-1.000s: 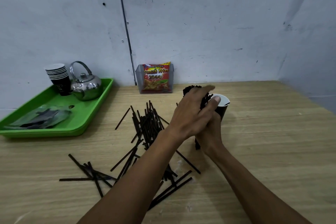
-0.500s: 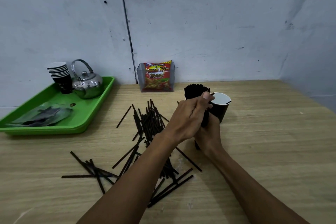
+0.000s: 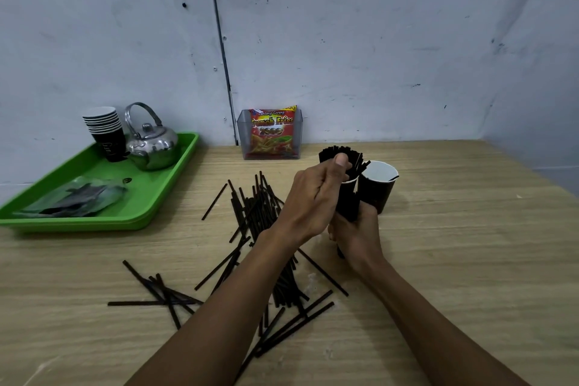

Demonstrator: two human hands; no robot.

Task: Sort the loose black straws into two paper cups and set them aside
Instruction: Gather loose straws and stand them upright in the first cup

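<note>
two hands on one upright bundle of black straws [image 3: 346, 200]: right hand [image 3: 355, 233] grips its base, left hand [image 3: 313, 197] pinches the top. bundle sits beside the black paper cup [image 3: 377, 186]; loose black straws [image 3: 260, 213] scattered on wooden desk [image 3: 470, 244].

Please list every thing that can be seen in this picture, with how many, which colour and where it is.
loose black plastic straws: many, black, scattered on the table, centre and left
bundle of black straws: one, black, upright in the held cup
held black paper cup: one, black, gripped above the table
second black paper cup: one, black with white inside, standing on the table, one straw in it
green plastic tray: one, green, left
stack of black paper cups: one, on the tray
silver metal kettle: one, on the tray
clear plastic bag: one, on the tray
red snack packet: one, in a clear holder by the wall
wooden table: one, light brown
left hand: touches the bundle
right hand: grips the held cup
</note>
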